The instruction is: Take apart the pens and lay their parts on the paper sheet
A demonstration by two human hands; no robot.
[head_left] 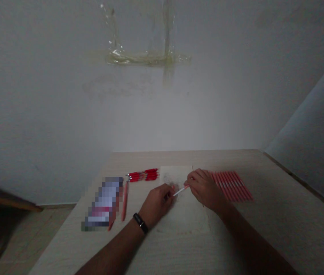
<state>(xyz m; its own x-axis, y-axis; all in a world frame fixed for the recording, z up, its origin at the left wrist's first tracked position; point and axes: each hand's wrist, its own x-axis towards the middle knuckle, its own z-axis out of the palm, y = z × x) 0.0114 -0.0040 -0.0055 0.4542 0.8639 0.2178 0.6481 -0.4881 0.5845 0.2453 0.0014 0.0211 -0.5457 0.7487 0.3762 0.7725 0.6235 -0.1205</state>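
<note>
A thin white stick (180, 190) runs at a slant between my two hands over a pale sheet (184, 217). My left hand (156, 200) is closed at its lower left end, where a reddish bit shows by the fingertips. The fingers of my right hand (203, 187) pinch the upper right end, which looks pinkish. What kind of stick it is, I cannot tell. Dark smudges mark the sheet near my left fingers. Just right of my right hand lies a row of pink pens or pencils (233, 186), partly hidden by that hand.
Several red pens (143, 175) lie bundled at the back left of the table (179, 258). A single pink pen (124, 202) is left of my left hand, beside a pixelated flat object (103, 204). A wall (179, 118) stands behind the table; dark furniture (1, 214) is at far left.
</note>
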